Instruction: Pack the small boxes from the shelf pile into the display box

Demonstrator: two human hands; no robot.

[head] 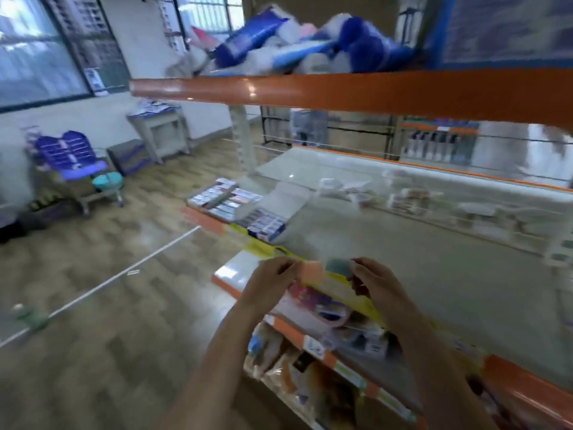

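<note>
Head view, motion-blurred throughout. Both hands are raised side by side over the front edge of the grey shelf (434, 274), just beside each other but not touching.

L hand (273, 280): fingers curled, tips pinching a small orange box (311, 271) at its left end. R hand (376, 282): fingers curled, tips pinching a small grey-green box (339, 265) at its right end. The two boxes sit next to each other between the hands, directly above the yellow price strip (341, 290) on the shelf lip. Whether the boxes touch: cannot tell, too blurred.

Display box (263, 223): on the same shelf, further back and to the left, near the shelf corner; its white lid flap (291, 197) stands open behind it, and rows of small packs fill its front part. Shelf pile of small boxes (223, 200): just left of the display box, touching or nearly so, at the shelf's end.

Upper shelf w/ orange rail (341, 91) carries blue-and-white packets (279, 48). Lower shelf holds bagged goods (279, 361). Far left on the wood floor: a trolley w/ purple trays (71, 156).

Writing/brands: none legible; labels and price tags are smeared by blur.
</note>
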